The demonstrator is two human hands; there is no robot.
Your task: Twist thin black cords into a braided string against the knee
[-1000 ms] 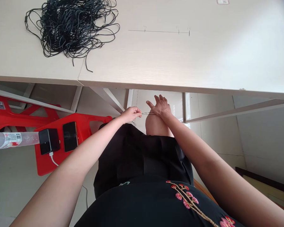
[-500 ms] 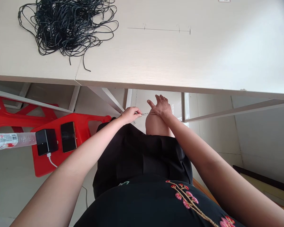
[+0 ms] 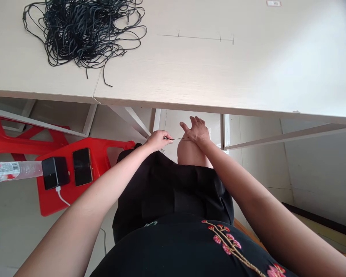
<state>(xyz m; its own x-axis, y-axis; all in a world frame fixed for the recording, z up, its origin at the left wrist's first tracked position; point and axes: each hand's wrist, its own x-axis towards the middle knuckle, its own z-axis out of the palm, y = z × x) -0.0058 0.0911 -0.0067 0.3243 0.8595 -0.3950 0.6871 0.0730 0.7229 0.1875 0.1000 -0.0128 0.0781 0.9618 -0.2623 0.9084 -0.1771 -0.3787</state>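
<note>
Between thumb and fingertips, my left hand (image 3: 159,141) pinches a thin black cord (image 3: 177,139). The cord runs as close, nearly straight strands across to my bare knee (image 3: 190,152), where it passes under my right hand (image 3: 198,130). That hand lies flat against the knee, fingers stretched out and thumb spread, pressing over the cord. Its palm hides the far part of the strands. Below my left hand hangs a small tangle of dark cord (image 3: 163,151). A large loose heap of black cord (image 3: 80,34) lies on the tabletop.
The pale tabletop (image 3: 167,84) overhangs beyond my hands, with a marked pencil line (image 3: 198,37) on it. At left, a red stool (image 3: 100,154) carries a phone (image 3: 82,166) and a black box-shaped device (image 3: 56,173) with a white cable. A clear bottle (image 3: 14,171) lies beside them.
My hands keep almost the same pose, the left still pinching the cord and the right flat on the knee. The whole view has shifted very slightly.
</note>
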